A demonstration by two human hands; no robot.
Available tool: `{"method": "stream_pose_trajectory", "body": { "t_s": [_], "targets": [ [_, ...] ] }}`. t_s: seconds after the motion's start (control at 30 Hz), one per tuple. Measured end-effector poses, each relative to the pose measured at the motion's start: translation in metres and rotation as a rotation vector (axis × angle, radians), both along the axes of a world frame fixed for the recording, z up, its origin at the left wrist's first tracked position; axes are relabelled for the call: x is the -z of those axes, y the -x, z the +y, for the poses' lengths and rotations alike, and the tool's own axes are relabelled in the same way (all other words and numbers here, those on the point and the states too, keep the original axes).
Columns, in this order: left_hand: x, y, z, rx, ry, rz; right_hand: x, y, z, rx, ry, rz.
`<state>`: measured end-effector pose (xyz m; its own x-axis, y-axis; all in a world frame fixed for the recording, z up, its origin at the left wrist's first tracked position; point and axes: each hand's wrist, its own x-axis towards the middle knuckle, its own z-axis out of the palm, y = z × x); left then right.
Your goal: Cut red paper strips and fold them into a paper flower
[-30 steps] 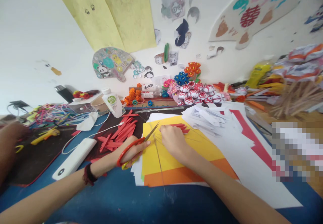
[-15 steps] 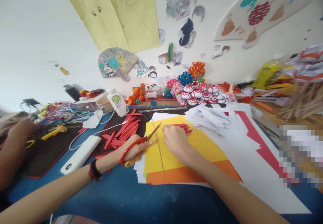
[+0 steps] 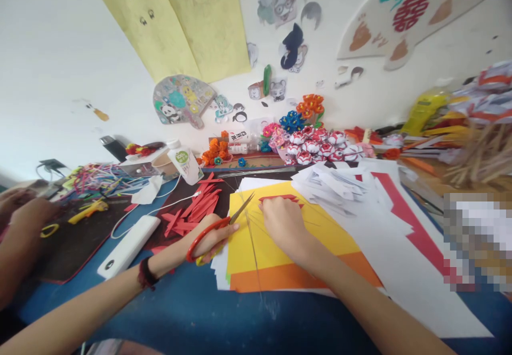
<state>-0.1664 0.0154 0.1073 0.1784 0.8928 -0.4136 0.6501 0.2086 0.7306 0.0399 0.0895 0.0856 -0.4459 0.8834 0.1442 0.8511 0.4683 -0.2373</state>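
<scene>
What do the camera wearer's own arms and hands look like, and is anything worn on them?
The left hand and right hand wear no gloves, and no sleeves show on the forearms. A dark red band, perhaps a hair tie, circles the left wrist; none shows on the right.

Illumination: bright, diffuse. Wall (image 3: 52, 51) pale; blue tabletop (image 3: 224, 323) darker along lower edge. Shadows: soft. Fine detail: slightly blurred. Wide-angle distortion: fan-shaped board (image 3: 378, 46) stretched toward upper right. Pixelated block (image 3: 476, 240): right edge.
</scene>
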Motion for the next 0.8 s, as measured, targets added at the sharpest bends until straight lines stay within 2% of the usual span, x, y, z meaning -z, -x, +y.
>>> {"method": "stream_pose_trajectory", "body": {
  "t_s": [0.2, 0.4, 0.6, 0.8],
  "targets": [
    [0.004, 0.000, 0.000, -0.046, 0.008, -0.003, -0.003, -0.004, 0.000, -0.011, 0.034, -0.016],
    [0.000, -0.001, -0.001, -0.040, 0.033, -0.021, -0.008, -0.003, -0.002, -0.050, 0.055, -0.043],
    [-0.004, -0.002, -0.004, -0.037, -0.001, -0.011, -0.001, -0.003, 0.000, -0.065, 0.006, -0.016],
    [-0.004, -0.011, -0.009, -0.142, 0.013, -0.090, -0.001, -0.004, 0.004, -0.069, -0.038, 0.066]
  ]
}}
